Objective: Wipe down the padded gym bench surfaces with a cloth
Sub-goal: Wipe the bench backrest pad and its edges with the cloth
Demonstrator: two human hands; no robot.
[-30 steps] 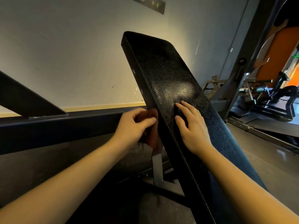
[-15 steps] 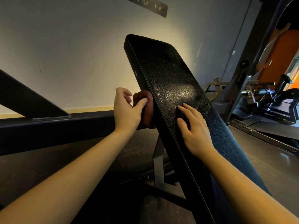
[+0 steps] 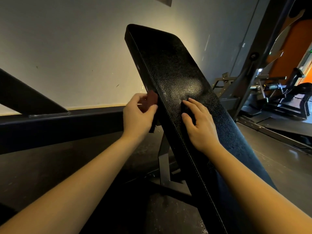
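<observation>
1. Padding of black, pebbled vinyl covers the bench [image 3: 177,68], which slopes up from near right to far centre.
2. The left hand [image 3: 136,115] grips a dark reddish cloth [image 3: 151,100], its fingers [image 3: 135,98] curled round the cloth and the thumb laid across the lower part.
3. The cloth is pressed against the left side edge of the bench, about halfway up the slope and beside a glossy patch on the top face. A dark corner of it hangs below the hand.
4. The right hand [image 3: 200,125] rests flat on the top face, just across the stitched seam from the left hand. Its fingers [image 3: 190,105] are straight and slightly spread, with the thumb held apart.
5. A grey metal post [image 3: 164,166] stands under the bench, and a dark steel beam [image 3: 59,122] runs across the left in front of a pale wall [image 3: 67,48].
6. At the far right, a gym machine [image 3: 287,98] with an orange panel stands on a shiny floor [image 3: 278,157].
</observation>
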